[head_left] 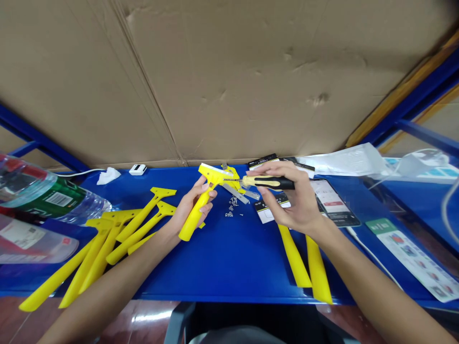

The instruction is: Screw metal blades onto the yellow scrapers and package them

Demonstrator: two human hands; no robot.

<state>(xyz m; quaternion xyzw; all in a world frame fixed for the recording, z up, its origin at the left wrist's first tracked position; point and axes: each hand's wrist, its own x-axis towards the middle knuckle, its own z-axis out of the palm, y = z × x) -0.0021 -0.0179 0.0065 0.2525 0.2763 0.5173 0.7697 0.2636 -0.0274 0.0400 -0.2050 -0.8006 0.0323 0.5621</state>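
Note:
My left hand [189, 203] is closed around a yellow scraper [195, 217], its wide head tilted up and away from me. In my right hand [299, 203] is a screwdriver [274, 182] with a cream and black handle. Its shaft points left, and the tip meets the scraper's neck just below the head; whether a screw sits there I cannot make out. Behind and below the tip lie small yellow plates [234, 173], metal strips [234, 194] and several loose screws and nuts [230, 209] on the blue table [222, 267].
Several yellow scrapers [134, 222] lie at left, beside a plastic bottle [53, 193] and a clear plastic container [34, 241]. Two yellow handles [294, 260] lie under my right wrist. Black-and-white cards [265, 212], a phone [333, 203] and a printed leaflet [412, 258] are at right. Cardboard [229, 86] stands behind.

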